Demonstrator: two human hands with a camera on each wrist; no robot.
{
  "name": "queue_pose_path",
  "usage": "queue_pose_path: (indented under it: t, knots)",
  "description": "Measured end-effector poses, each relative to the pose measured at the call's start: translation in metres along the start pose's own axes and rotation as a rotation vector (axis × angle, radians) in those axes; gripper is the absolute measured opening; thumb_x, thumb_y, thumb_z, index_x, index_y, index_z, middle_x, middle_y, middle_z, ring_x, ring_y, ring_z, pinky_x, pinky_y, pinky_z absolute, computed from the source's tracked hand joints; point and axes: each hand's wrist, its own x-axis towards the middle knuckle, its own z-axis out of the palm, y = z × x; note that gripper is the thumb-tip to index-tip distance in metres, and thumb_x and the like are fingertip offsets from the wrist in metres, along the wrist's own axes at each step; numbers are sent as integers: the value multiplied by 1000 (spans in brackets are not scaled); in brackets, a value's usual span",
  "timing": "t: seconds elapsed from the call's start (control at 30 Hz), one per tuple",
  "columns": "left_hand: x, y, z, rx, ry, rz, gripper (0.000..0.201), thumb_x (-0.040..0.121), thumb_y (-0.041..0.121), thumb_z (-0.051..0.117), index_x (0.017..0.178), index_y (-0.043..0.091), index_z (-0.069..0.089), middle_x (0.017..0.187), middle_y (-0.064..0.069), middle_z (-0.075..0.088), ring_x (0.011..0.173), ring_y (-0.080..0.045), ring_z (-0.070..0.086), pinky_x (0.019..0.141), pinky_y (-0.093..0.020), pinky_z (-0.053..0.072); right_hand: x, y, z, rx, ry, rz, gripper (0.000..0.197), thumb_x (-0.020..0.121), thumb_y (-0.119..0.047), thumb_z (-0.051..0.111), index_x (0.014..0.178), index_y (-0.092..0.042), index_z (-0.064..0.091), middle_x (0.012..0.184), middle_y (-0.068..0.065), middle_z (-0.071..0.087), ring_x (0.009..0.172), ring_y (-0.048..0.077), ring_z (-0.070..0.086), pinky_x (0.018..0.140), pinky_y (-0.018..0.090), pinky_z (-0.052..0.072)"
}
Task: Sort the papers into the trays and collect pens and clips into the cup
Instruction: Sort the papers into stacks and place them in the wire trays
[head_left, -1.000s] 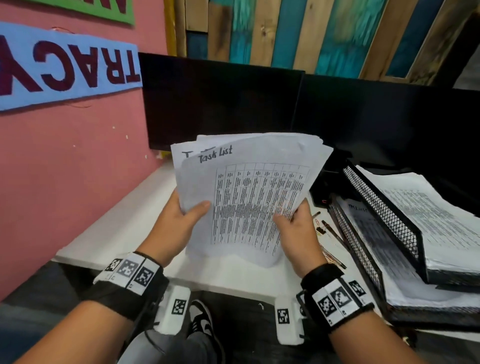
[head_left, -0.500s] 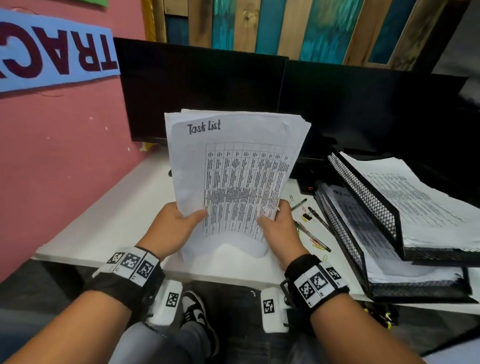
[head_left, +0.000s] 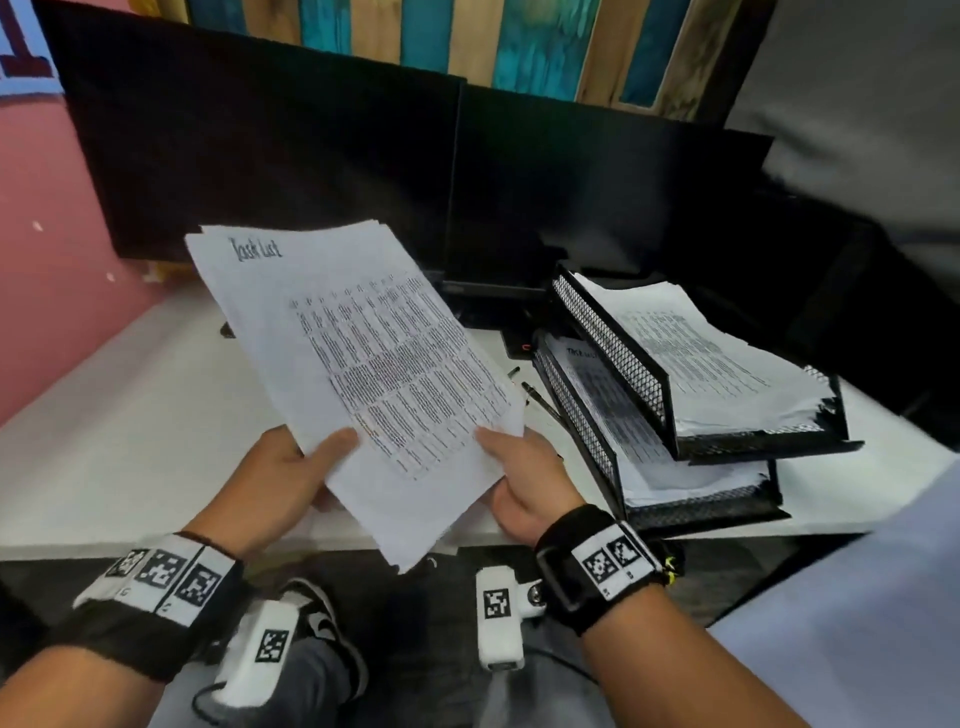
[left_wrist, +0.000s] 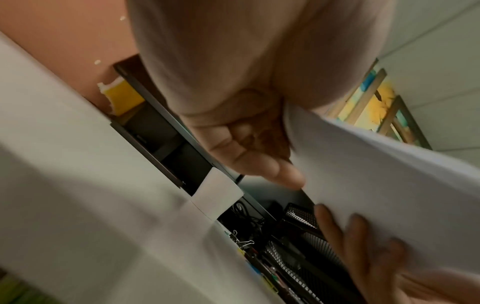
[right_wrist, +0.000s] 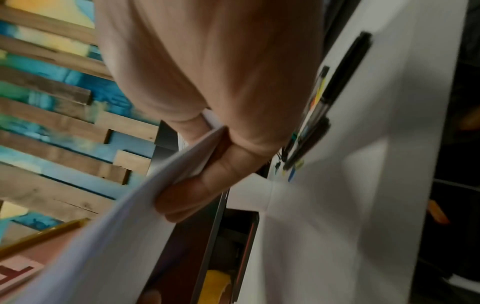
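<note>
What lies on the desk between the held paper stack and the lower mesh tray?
Pens lie on the white desk between the paper stack and the lower mesh tray, seen in the head view.

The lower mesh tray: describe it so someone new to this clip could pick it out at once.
Start at the white desk in front of the dark monitors; on its right side two black mesh trays sit stacked and staggered. The lower mesh tray is the one nearer the person, beside the right hand. Unlike the upper tray, its papers are half hidden, showing only a handwritten heading.
</note>
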Motion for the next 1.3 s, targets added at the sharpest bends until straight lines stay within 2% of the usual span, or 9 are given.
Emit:
queue_pose_path:
  t: [0.13, 0.23, 0.4, 0.5, 0.63, 0.77, 1.0, 1.1, 1.3]
  knots:
    - [5, -11, -8, -26, -11, -10, 21, 104, 21, 60, 98, 6, 74, 79, -9, 79, 55, -18, 67, 54, -18, 55, -12, -7, -52, -15, 84, -17, 31, 104, -1, 55, 135, -3, 61, 124, 23, 74, 122, 41, 67, 106, 59, 53]
    - [7, -24, -22, 43, -10, -9, 15, 103, 16, 61, 104, 16, 75, 88, -2, 82, 62, -19, 71, 65, -24, 58, -28, -15, -100, 46, 129, -36, 34, 104, 1, 51, 137, 0, 59, 127, 25, 72, 124, 42, 66, 107, 57, 52]
    - [15, -48, -46, 82, 44, -21, 16, 104, 16, 60, 106, 19, 75, 89, 6, 82, 80, -32, 75, 82, -44, 58, -56, -29, -182, 178, 276, -25, 38, 102, -1, 50, 137, 11, 57, 126, 29, 71, 112, 37, 73, 84, 49, 64]
    - [22, -59, -52, 60, 94, -21, 16, 104, 16, 60, 105, 18, 76, 88, 7, 81, 82, -35, 75, 84, -49, 58, -70, -38, -218, 178, 387, -22, 38, 100, -5, 55, 133, 13, 53, 88, 21, 78, 56, 25, 75, 47, 30, 61]
    - [29, -71, -50, -10, 151, -13, 17, 105, 18, 58, 107, 20, 75, 89, 3, 80, 79, -37, 71, 79, -46, 55, -75, -49, -244, 173, 464, -70, 76, 43, -15, 100, 102, -7, 52, 57, 9, 44, 26, 8, 32, 24, 18, 25]
    - [39, -95, -52, -58, 194, -37, 19, 106, 29, 57, 114, 28, 75, 95, 1, 80, 73, -35, 64, 68, -40, 50, -64, -63, -243, 143, 543, -27, 29, 103, -11, 54, 84, -20, 34, 39, -3, 24, 25, 9, 22, 26, 20, 16]
    - [51, -127, -68, -45, 182, -67, 27, 108, 29, 52, 130, 29, 68, 94, -1, 79, 63, -30, 55, 50, -21, 49, -29, -76, -228, 42, 607, -78, 19, 102, -1, 58, 88, -9, 48, 43, 2, 47, 30, 8, 39, 30, 16, 30]
    - [43, -116, -63, 9, 149, -16, 18, 106, 28, 55, 118, 28, 69, 95, -7, 71, 75, -26, 60, 44, -14, 50, -23, -75, -223, 87, 655, -188, 15, 99, 6, 59, 100, -5, 50, 55, 10, 58, 34, 8, 54, 34, 17, 44]
    - [40, -109, -55, -26, 154, -9, 15, 106, 25, 55, 112, 30, 68, 98, -13, 68, 79, -25, 61, 44, -9, 48, -32, -53, -210, 118, 768, -415, 28, 100, 8, 56, 115, -14, 47, 74, 8, 52, 42, 9, 53, 41, 21, 48]
